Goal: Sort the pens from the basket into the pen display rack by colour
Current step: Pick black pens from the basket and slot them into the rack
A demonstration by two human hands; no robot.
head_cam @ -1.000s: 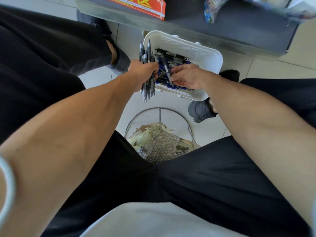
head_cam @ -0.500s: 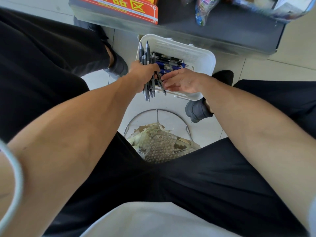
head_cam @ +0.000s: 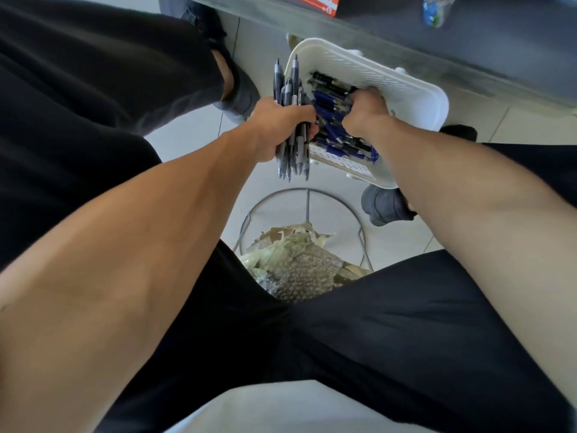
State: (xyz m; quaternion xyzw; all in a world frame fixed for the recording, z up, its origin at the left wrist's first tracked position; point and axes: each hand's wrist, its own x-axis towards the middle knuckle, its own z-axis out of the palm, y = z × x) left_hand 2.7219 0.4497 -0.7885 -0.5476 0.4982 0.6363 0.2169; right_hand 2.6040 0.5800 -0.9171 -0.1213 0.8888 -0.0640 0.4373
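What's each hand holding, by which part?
Left hand grips a bundle of dark pens around their middles. Right hand sits curled among blue pens in the basket; grip cannot be told.

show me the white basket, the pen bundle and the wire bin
white basket (head_cam: 415, 98): head view, inner wall at the far right corner
pen bundle (head_cam: 293, 160): head view, lower barrels near the tips
wire bin (head_cam: 307, 190): head view, far edge of the rim

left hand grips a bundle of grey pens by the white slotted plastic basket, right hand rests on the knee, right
No: the head view shows the right hand inside the white slotted plastic basket, among blue and black pens, not on the knee. The left hand does grip the bundle of grey pens.
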